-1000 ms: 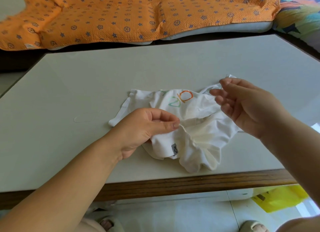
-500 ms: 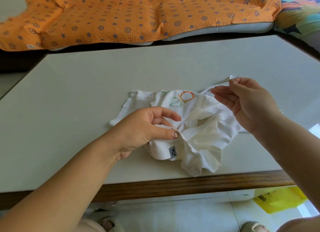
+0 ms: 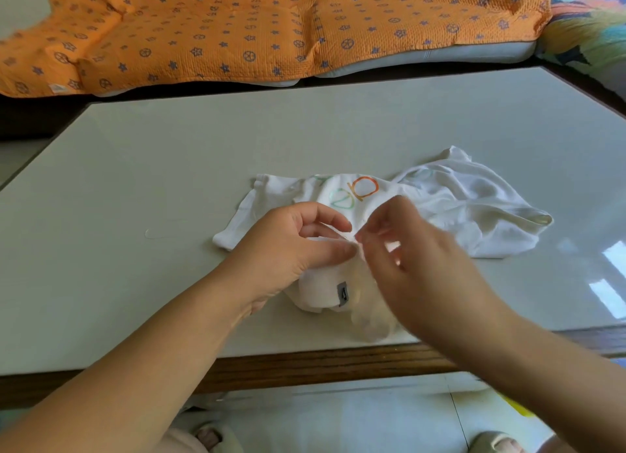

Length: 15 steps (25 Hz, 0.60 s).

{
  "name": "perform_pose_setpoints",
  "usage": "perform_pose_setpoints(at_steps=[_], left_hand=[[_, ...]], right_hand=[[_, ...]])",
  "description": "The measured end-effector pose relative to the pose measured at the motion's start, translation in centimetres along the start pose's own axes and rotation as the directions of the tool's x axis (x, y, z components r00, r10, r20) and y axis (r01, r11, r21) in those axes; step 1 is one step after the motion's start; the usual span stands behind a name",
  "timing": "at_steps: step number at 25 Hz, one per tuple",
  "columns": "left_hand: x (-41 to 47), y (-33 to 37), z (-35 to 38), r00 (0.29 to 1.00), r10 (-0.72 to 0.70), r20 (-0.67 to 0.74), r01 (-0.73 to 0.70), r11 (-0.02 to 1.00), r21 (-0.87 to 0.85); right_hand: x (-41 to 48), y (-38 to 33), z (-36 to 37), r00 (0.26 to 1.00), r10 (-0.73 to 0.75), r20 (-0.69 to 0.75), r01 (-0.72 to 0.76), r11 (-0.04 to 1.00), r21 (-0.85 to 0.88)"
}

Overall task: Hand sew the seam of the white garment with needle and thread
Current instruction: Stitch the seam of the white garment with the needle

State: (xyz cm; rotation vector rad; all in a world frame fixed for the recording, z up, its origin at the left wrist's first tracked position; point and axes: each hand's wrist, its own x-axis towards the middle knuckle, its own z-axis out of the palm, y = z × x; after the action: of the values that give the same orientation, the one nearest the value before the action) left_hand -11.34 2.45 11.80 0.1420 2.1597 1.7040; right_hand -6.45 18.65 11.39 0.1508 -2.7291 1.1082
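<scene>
At the near middle of the table, the left hand (image 3: 288,249) pinches a raised fold of the crumpled white cotton garment (image 3: 467,208) between thumb and forefinger, its other fingers curled loosely above the cloth. The right hand (image 3: 420,269) meets it from the other side, its fingertips (image 3: 371,230) just beside the left thumb tip at that same fold; this hand is smeared by motion blur, so whether it pinches anything cannot be told, and no needle or thread can be made out there. Below the pinch, a small dark woven label (image 3: 342,294) shows on the bunched cloth, and beyond it orange and green outline letters (image 3: 359,191) are printed on the garment. The garment lies on the pale grey-green tabletop (image 3: 169,168), close to its brown wooden front edge (image 3: 305,368), with one part spread away to the right. Beyond the table's far edge lies an orange quilted blanket with blue stars and wheels (image 3: 237,29).
</scene>
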Motion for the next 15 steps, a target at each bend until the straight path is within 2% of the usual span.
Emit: perform_pose_setpoints(at_steps=[2, 4, 10, 15], left_hand=[[0.0, -0.1, 0.4, 1.0, -0.001, -0.008, 0.001, 1.0, -0.029], [-0.1, 0.1, 0.4, 1.0, -0.017, -0.009, 0.016, 0.999, -0.044], [-0.1, 0.0, -0.1, 1.0, -0.024, -0.015, 0.023, 0.999, -0.03], [0.1, -0.2, 0.7, 0.989, 0.035, -0.143, -0.05, 0.994, -0.102]], right_hand=[[-1.0, -0.2, 1.1, 0.991, -0.128, -0.045, 0.125, 0.99, -0.066], [-0.9, 0.5, 1.5, 0.978, -0.195, -0.081, 0.184, 0.975, -0.122], [-0.9, 0.6, 1.7, 0.988, -0.145, -0.049, 0.141, 0.987, -0.076], [-1.3, 0.1, 1.8, 0.984, -0.177, -0.016, 0.174, 0.979, -0.109]])
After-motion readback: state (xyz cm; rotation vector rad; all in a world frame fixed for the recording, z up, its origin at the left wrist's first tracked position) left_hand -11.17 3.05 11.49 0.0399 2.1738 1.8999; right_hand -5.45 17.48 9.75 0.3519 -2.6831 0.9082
